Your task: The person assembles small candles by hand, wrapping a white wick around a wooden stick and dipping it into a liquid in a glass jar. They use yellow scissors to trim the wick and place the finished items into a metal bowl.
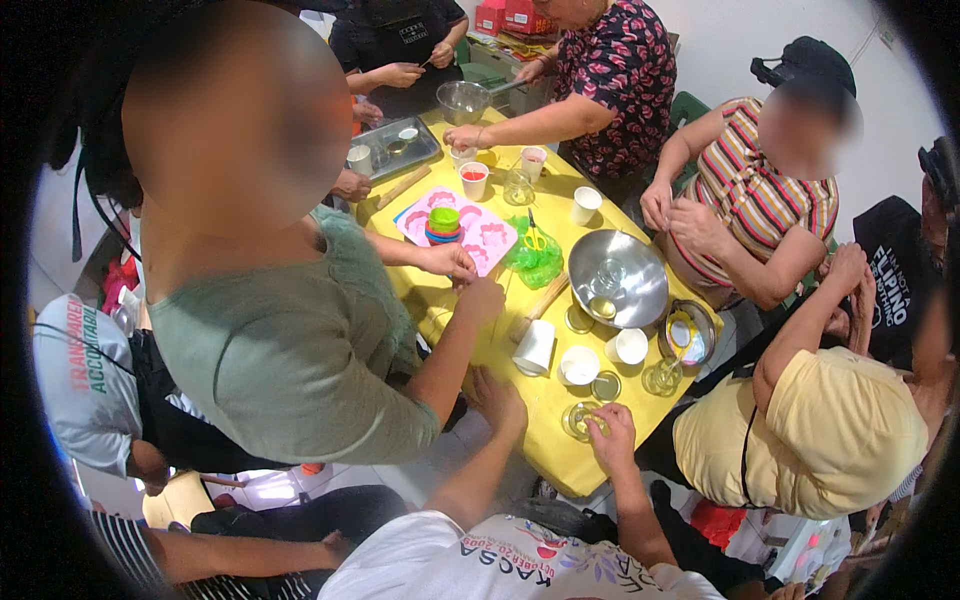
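At the near end of the yellow-covered table [545,455], my right hand [613,437] pinches the rim of a small clear glass jar [578,421] that stands on the cloth. My left hand [497,402] lies at the table's left edge, its fingers stretched out and nothing in it. Just beyond the jar are a round metal lid [606,385], a white cup with pale contents [578,366] and another white cup [628,346]. A white cup lying on its side [536,347] is beyond my left hand. Another glass jar [661,378] stands to the right.
A large steel bowl [640,265] holds glass jars. Farther off are yellow scissors [536,238] on a green plastic bag [535,262], a pink silicone mold [493,237], cups with red contents [474,180] and a metal tray [415,150]. Several people crowd around the table, one close on my left.
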`<action>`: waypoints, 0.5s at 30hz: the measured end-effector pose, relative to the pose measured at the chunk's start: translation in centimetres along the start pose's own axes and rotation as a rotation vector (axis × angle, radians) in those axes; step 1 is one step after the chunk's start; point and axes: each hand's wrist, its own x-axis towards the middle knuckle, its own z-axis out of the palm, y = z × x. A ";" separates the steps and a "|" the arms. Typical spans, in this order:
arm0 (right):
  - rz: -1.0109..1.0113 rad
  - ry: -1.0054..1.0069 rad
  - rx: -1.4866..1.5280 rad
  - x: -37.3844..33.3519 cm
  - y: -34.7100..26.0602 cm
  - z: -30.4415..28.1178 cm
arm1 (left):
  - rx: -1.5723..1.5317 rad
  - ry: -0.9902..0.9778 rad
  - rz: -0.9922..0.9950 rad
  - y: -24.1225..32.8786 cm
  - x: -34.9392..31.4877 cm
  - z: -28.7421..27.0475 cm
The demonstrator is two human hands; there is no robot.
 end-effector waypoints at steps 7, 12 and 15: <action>0.020 -0.022 0.012 0.1 -0.4 -0.2 | 0.249 -0.048 0.027 1.4 0.3 -1.3; -0.026 -0.012 -0.001 0.4 -0.1 0.2 | 0.383 -0.185 0.152 1.5 1.7 -3.0; -0.036 -0.031 -0.010 0.8 -0.3 0.1 | 0.411 -0.218 0.174 1.3 1.8 -3.6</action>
